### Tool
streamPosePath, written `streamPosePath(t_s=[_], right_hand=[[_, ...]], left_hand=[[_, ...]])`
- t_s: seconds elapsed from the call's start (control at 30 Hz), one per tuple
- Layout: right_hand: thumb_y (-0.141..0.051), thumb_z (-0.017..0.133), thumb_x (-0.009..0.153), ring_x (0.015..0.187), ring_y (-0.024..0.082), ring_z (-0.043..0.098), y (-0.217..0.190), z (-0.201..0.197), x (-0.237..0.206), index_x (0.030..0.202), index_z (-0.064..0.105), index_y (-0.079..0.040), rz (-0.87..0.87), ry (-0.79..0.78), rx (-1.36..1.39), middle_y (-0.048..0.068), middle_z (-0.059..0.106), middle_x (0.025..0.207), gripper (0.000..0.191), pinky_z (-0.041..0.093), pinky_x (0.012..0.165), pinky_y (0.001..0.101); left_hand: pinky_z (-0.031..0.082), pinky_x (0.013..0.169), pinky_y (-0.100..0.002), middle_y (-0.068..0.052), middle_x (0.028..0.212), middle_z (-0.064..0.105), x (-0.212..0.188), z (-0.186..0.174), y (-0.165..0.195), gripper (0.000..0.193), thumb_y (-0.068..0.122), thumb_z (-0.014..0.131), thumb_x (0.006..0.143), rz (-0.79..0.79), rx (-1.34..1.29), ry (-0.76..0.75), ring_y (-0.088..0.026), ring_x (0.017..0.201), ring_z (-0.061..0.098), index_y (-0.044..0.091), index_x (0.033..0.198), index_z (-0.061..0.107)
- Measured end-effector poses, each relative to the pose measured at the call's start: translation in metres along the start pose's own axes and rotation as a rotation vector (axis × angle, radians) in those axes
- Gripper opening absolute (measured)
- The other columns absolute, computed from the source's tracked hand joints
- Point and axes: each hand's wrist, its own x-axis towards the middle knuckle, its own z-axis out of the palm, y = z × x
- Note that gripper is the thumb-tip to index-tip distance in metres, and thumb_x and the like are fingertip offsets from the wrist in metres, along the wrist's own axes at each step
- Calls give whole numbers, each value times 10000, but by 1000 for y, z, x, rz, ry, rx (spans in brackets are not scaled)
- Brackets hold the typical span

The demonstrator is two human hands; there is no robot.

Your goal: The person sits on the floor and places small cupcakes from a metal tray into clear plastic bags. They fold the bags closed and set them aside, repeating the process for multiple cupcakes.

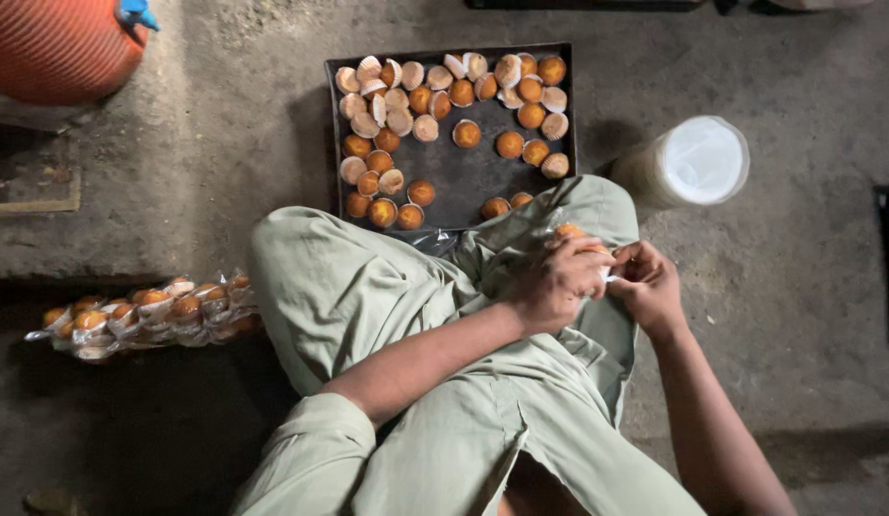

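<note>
I sit cross-legged on a concrete floor in pale green clothes. My left hand (556,284) and my right hand (647,284) meet over my right knee, both closed on a clear plastic bag (550,212) with small orange cupcakes inside; one cupcake (567,230) shows above my fingers. In front of my knees lies a dark baking tray (464,177) holding many loose cupcakes (466,133) in paper cases, mostly along its far edge and left side.
A row of sealed clear bags of cupcakes (143,312) lies on the floor at my left. A white lidded plastic container (698,161) stands to the right of the tray. An orange ribbed drum (57,43) is at the top left.
</note>
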Motion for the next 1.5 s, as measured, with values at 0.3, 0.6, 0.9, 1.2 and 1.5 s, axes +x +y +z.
streamPosePath(t_s=[0.3,0.6,0.9,1.2,1.5], right_hand=[[15,609,981,745,115,622,-19,31,1,1116,650,-33,55,142,-18,65,694,915,149,499,646,254],[118,588,960,840,211,588,42,45,28,934,554,44,-549,185,-664,123,586,912,86,502,782,303],[-213,716,911,842,325,643,27,58,40,890,601,-88,-450,209,-1419,102,643,889,172,496,696,432],[-196,674,857,899,404,654,0,156,90,1111,644,-40,-318,-274,-1127,201,664,964,300,523,765,484],[-253,690,883,1060,413,650,58,262,109,1011,679,-60,-535,-447,-1177,179,705,1057,232,501,900,506]], left_hand=[[511,842,-296,-83,1060,701,-11,-92,-60,123,98,697,881,-375,-502,558,-168,959,644,50,957,612],[456,860,-298,-127,1330,693,-184,-394,14,119,130,502,1068,-358,-122,1142,-172,1036,585,66,1078,602],[455,1110,-418,-122,1279,592,-332,-284,-83,215,223,585,1154,-658,-132,1397,-263,1233,545,30,1248,594],[376,1217,-539,-161,1441,533,-349,-299,-77,399,339,427,1127,-1034,1118,527,-370,1412,465,139,1412,622],[336,1129,-583,-131,1461,563,-335,-278,-74,506,271,547,969,-794,1241,376,-370,1385,498,70,1433,585]])
